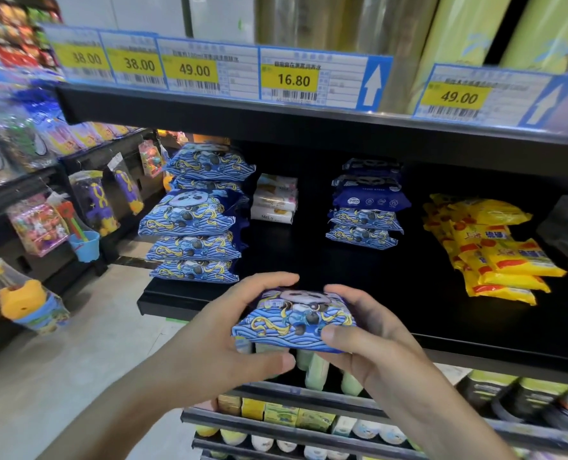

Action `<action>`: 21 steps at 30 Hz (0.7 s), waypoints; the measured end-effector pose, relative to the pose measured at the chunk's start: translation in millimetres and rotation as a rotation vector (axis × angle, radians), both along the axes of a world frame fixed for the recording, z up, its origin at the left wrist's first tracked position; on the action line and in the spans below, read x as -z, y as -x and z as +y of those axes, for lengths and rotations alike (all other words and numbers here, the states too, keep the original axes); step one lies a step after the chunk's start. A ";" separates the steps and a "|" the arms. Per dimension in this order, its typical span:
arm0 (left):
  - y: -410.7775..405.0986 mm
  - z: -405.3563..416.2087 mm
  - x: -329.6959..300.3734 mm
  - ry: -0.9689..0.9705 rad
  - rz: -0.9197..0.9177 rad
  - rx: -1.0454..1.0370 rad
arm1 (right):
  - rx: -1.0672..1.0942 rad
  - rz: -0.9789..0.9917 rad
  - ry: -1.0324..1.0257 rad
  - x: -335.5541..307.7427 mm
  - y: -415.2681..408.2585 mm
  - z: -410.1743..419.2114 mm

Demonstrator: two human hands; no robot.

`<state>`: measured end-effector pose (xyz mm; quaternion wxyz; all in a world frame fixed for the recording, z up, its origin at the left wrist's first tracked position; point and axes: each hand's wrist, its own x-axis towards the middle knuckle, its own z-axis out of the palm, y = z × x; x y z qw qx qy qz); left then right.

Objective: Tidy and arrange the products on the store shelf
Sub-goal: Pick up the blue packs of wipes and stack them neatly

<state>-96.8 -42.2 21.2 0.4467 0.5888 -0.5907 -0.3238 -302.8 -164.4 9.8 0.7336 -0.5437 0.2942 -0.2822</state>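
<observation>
Store aisle with black metal shelving, and the black shelf in the middle of the view is only partly stocked. Up on the shelf edge above it sits a row of price tags with yellow fields reading 38.00, 38.00, 49.00, 16.80 and 49.00.

Both hands are out in front of that shelf's front edge, gripping one blue panda pack between them. It's held roughly level, label side up, just off the shelf lip rather than lying on it. The left hand is curled round the pack's left end, fingers over the far side and thumb under the near edge. The right hand does the same on the right end, thumb pressed on the front of the wrapper.

On the shelf's left end there's a tall stack of blue panda packs, kinda sloppy, with the packs sticking out at different angles. Just right of it, further back, is a small pile of white packs. Further right is a shorter stack with darker navy packs on top and two of the panda ones under them. Over on the right side yellow packets lie fanned out and overlapping.

Lower shelves hold small boxes and bottles, too blurry to read. Left side of the aisle has hanging toys in clear bags.
</observation>
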 end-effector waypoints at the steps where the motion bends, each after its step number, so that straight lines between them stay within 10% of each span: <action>1: -1.1 -1.8 -5.0 -0.021 -0.041 -0.008 | -0.001 0.001 0.028 0.6 -0.2 -0.3; 12: -8.9 -9.5 -25.3 0.021 -0.723 -0.079 | -0.100 0.035 0.407 -4.1 -16.5 4.2; 21: -63.5 2.4 -79.8 0.157 -0.662 -0.224 | 0.117 0.114 0.564 -2.2 -21.0 -19.0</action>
